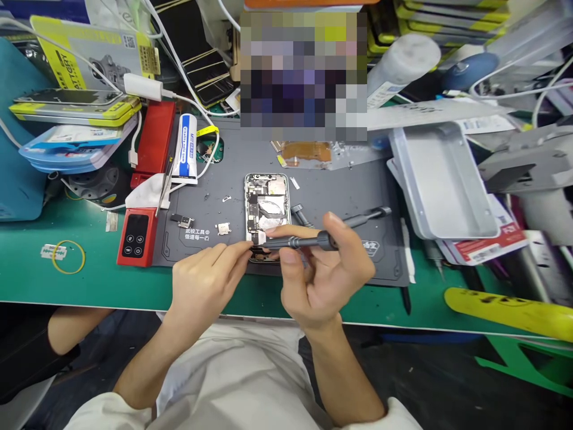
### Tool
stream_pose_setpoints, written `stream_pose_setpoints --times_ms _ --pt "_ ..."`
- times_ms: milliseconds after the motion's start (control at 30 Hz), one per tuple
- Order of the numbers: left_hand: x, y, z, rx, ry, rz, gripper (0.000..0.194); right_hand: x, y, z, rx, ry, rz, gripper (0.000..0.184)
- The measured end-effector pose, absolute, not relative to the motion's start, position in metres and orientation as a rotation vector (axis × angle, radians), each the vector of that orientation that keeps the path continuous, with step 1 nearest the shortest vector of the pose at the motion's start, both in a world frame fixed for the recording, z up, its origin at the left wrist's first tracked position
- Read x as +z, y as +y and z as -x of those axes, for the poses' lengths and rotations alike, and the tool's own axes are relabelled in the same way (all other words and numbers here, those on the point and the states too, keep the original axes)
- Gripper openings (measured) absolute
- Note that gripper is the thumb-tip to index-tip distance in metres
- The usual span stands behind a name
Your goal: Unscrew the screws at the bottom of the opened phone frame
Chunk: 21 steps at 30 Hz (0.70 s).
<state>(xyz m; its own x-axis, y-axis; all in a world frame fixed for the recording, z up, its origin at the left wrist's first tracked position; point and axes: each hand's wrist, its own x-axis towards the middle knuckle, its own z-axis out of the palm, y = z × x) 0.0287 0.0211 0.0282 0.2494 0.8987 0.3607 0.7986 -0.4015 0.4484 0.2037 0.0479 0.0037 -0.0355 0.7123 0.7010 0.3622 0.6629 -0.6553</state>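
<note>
An opened phone (pixel 267 206) with its insides bare lies on a dark grey work mat (pixel 340 191). My right hand (pixel 324 278) is closed round a dark screwdriver (pixel 299 242), whose tip points left at the phone's near end. My left hand (pixel 208 280) rests at the mat's front edge, its fingers pinched together against the phone's near left corner. What those fingers hold, if anything, is too small to make out. A second dark tool (pixel 369 216) lies on the mat just behind my right hand.
Small loose phone parts (pixel 222 227) lie on the mat left of the phone. A red device (pixel 136 236), tweezers (pixel 165 185) and a white tube (pixel 185 146) stand at the left. A grey metal tray (pixel 441 179) is at the right. Stacked packages fill the back left.
</note>
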Motion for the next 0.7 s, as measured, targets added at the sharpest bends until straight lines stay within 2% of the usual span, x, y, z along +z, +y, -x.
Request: stream_pose_setpoints --times_ms 333,533,700 --pt "0.029 0.021 -0.028 0.932 1.587 -2.294 0.006 0.006 0.046 -0.205 0.474 -1.591 0.834 0.071" --pt "0.027 0.02 -0.029 0.966 1.618 -2.268 0.006 0.007 0.046 -0.214 0.127 -1.559 0.906 0.068" --pt "0.027 0.02 -0.028 1.039 1.626 -2.227 0.011 -0.001 0.044 -0.217 0.074 -1.687 0.952 0.07"
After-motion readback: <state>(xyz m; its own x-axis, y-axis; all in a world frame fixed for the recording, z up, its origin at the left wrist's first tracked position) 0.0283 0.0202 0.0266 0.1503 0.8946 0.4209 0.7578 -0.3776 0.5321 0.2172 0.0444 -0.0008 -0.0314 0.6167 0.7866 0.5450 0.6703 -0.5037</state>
